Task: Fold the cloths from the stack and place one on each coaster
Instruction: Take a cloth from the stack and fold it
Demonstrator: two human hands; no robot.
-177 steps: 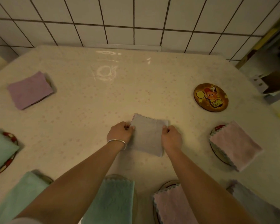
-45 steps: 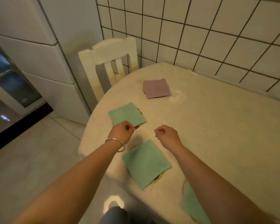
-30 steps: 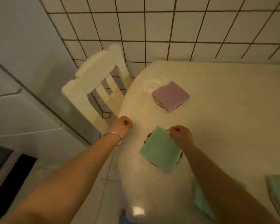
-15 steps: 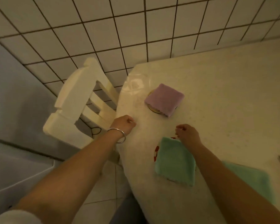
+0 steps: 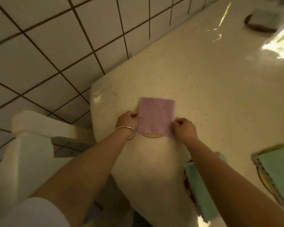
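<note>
A folded purple cloth (image 5: 156, 116) lies on a round coaster (image 5: 152, 136) near the table's left end; only a sliver of the coaster shows under the cloth's near edge. My left hand (image 5: 127, 121), with a silver bangle at the wrist, pinches the cloth's left edge. My right hand (image 5: 184, 128) pinches its near right corner. A folded green cloth (image 5: 198, 189) lies on a red-rimmed coaster under my right forearm. Another green cloth (image 5: 279, 171) covers a coaster at the right edge.
The cream table (image 5: 211, 82) butts against a white tiled wall (image 5: 56, 46). A white chair (image 5: 33, 145) stands just left of the table's end. A grey cloth (image 5: 266, 20) on a dark coaster sits far back right. Window glare lies on the far tabletop.
The view has swung onto the purple cloth. Both hands, closed and empty before, have moved forward from the green cloth and now grip the purple cloth's edges.
</note>
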